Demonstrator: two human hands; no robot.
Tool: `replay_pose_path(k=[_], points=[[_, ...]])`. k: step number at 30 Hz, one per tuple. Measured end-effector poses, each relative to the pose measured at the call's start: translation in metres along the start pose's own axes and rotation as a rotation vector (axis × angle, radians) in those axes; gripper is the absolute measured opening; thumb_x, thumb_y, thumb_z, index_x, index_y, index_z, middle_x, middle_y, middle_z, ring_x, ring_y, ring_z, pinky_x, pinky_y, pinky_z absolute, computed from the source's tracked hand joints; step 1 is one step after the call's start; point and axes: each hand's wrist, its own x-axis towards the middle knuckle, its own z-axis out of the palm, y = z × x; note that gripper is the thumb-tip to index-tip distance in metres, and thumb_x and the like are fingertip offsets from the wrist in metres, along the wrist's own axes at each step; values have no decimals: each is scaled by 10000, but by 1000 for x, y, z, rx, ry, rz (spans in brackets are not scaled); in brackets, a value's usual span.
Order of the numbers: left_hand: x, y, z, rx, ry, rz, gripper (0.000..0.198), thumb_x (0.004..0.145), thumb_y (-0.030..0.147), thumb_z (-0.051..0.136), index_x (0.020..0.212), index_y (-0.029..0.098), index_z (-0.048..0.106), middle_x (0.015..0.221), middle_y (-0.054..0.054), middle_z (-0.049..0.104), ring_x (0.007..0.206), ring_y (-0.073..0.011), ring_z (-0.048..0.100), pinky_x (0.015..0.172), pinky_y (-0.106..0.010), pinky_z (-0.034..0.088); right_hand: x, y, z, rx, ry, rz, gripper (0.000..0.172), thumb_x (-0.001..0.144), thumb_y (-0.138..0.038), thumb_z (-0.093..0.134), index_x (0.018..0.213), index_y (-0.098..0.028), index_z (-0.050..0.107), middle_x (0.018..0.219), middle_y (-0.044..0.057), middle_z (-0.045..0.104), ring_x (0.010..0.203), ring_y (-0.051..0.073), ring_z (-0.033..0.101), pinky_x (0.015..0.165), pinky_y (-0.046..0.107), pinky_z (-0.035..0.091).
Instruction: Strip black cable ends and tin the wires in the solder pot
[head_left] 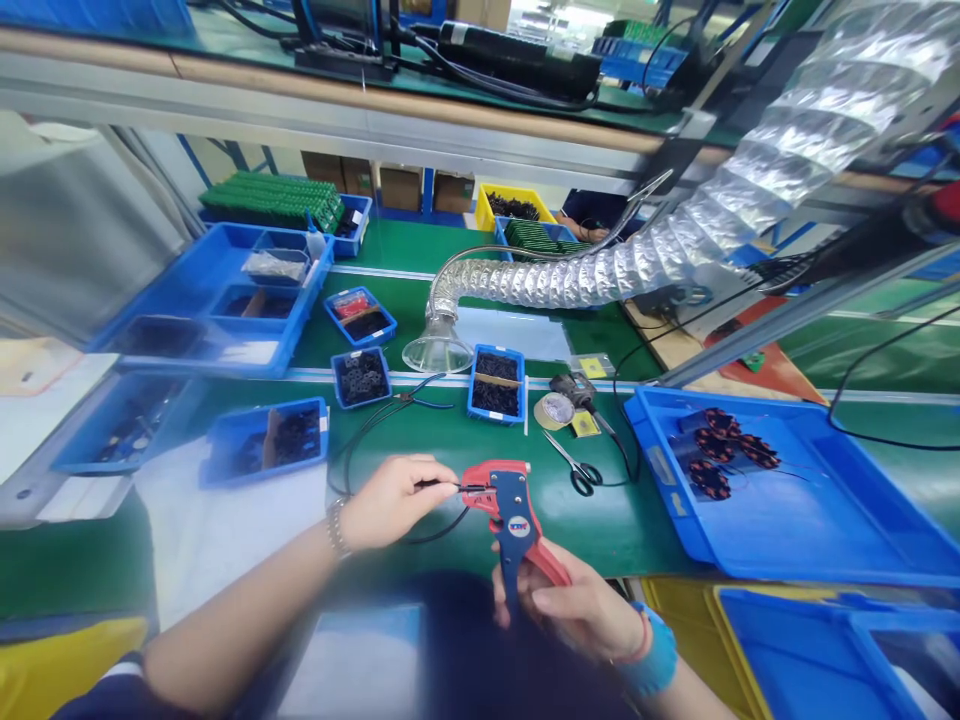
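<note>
Seated view over a green bench mat (600,530). The right hand (577,610) is closed around the lower handles of a red-and-blue wire stripper (510,510), holding the tool up off the bench near its near edge with the head tilted toward the other hand. Holding it in the air appears to keep the head level with the work. The left hand (394,503) is closed in a tight pinch on a thin black wire (442,485), just beside the tool. The wire's end appears to enter the stripper's head, though the exact seating is too small to tell. A pinch this close probably stops the thin end from bending. The slack loops down and away to the left, clear of the handles.

Just right of the hands lie scissors (577,465) and a roll of tape (555,410), within easy reach. Farther off, small blue bins (495,385) hold black parts. A flared fume hood (435,345) on a silver duct (600,270) hangs low over the far bench, likely placed to draw off fumes. A large blue tray (825,570) at right holds dark coils (712,445).
</note>
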Motion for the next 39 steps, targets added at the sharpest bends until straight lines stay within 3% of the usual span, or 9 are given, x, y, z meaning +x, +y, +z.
replay_pose_path(k=[13,30,35,39], points=[[-1,-4,2,-16,20,1,189,803,245,466,749,152,621,736,-1,599,692,-109,515,658,-208,371,4,6,1,62,-21,2,418,661,-275,601,1023,-114,469,803,89,579,673,196,565,610,295,337],[-1,-13,1,-8,53,-20,218,809,282,449,689,147,570,654,21,541,620,-101,456,592,-207,347,13,13,3,-68,5,-19,303,729,-325,556,935,-107,515,671,28,523,568,122,497,584,276,350],[-2,-13,-1,-38,43,-15,225,816,285,439,713,145,581,699,8,564,659,-108,481,627,-212,363,11,1,6,-66,-25,36,437,699,-296,595,1083,-114,495,922,120,594,785,205,573,745,365,392],[-2,-10,-4,-38,41,-3,209,810,267,450,726,147,598,715,0,580,663,-110,492,628,-216,370,10,-8,6,-114,-43,112,405,680,-267,623,1049,-123,537,1060,146,570,931,246,555,840,406,373]])
